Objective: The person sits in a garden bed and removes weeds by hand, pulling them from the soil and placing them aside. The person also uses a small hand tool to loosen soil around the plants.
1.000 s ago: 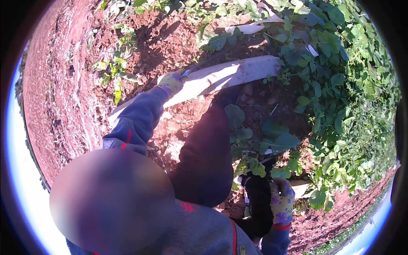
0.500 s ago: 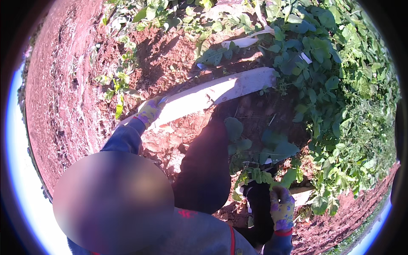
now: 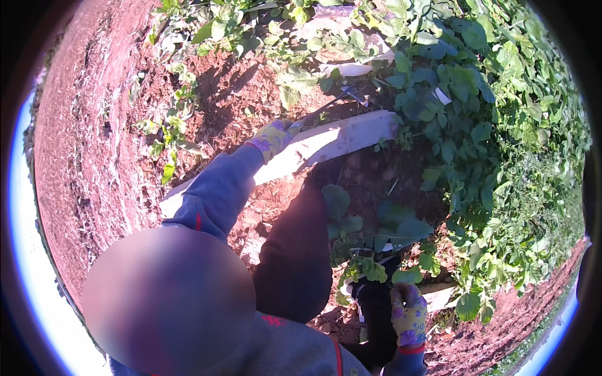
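- Working low among the plants, by the look of it: both hands gloved in a yellow and purple flowered pattern, one at each end of a leafy patch on red soil [image 3: 94, 144].
- Reaching up the middle of the frame with the left hand [image 3: 273, 136], set at the near end of a thin dark rod [image 3: 326, 108] that runs up and right toward the leaves; fingers curled, but cannot tell whether closed round the rod or only laid against it.
- Resting just beside that hand, a long pale strip [image 3: 342, 139] lying slantwise across the soil from centre left to upper centre.
- Curling the right hand [image 3: 407, 313] at lower right, just under a small leafy plant [image 3: 371, 271]; fingers bent toward the stems, contact hidden by leaves and shadow, so hold not clear.
- Judged step: getting a hold at the plant's base while steadying at the rod.
- Next move would call for a firm close of the right fingers low on the stems, clear of the dark trouser leg [image 3: 295, 257] at centre and of the dense greenery [image 3: 501, 138] at right.
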`<state>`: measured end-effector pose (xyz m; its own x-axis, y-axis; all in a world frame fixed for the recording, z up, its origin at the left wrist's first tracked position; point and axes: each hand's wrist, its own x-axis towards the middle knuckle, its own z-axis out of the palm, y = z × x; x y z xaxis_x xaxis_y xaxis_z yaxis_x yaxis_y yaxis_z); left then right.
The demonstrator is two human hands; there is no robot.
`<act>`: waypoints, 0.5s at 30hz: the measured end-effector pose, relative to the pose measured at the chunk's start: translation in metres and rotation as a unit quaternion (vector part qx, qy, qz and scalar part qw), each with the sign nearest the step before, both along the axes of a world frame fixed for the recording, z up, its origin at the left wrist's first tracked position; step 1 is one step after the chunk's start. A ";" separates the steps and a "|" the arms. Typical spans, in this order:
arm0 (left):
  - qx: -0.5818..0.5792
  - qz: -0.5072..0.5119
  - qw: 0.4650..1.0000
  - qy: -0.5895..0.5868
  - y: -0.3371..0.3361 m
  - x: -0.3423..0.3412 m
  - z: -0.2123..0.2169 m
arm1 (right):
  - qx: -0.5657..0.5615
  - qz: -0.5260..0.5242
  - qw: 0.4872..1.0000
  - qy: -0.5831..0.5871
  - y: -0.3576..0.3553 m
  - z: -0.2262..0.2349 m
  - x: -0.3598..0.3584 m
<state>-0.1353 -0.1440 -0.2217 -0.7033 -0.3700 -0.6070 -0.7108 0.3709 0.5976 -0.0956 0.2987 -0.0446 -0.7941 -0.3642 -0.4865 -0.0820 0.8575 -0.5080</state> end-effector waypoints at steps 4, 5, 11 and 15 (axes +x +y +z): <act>-0.010 0.012 1.000 0.013 -0.026 0.065 0.014 | -0.030 -0.003 1.000 -0.004 -0.004 0.001 0.001; -0.004 0.046 0.999 0.010 -0.029 0.075 0.012 | -0.033 -0.014 0.999 -0.014 -0.007 0.004 0.001; 0.218 0.154 0.959 -0.096 -0.034 0.087 0.031 | -0.023 -0.010 1.000 -0.011 -0.005 0.001 0.001; 0.080 0.150 0.985 -0.023 -0.022 0.076 -0.012 | -0.021 0.013 1.000 0.003 -0.002 -0.005 0.003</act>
